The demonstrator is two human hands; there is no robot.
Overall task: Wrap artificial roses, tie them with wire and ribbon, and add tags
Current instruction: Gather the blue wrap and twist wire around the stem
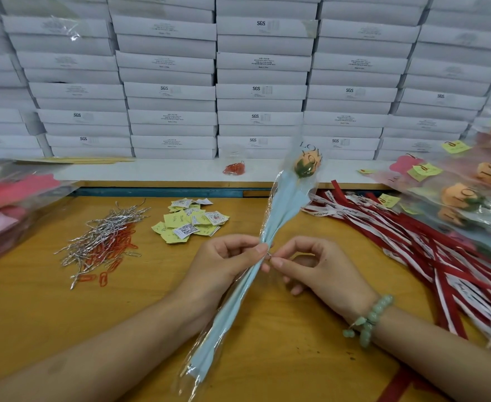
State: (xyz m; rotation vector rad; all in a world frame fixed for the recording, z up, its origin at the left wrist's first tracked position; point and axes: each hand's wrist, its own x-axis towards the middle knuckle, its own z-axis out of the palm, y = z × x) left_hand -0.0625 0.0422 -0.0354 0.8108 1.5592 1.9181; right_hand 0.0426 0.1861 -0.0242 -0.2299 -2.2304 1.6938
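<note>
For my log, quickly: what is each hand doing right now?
Left hand: closed, pinching the wrapped rose at its gathered wrap.
Right hand: closed, fingertips pinching the wire tie there.

Wrapped rose (307,165) mid-tie, w/ supplies spread round it.

Peach rose in clear cellophane printed "LOVE" over pale blue paper, tilted bud-up to the right, pinched at mid-stem where a thin silver wire (268,255) seems to cinch the wrap (small, hard to tell). Wire ties (102,236) heaped w/ orange clips at left; yellow & white tags (190,220) piled centre; red & white ribbons (412,236) fanned at right; finished wrapped roses (470,195) stacked far right.
</note>
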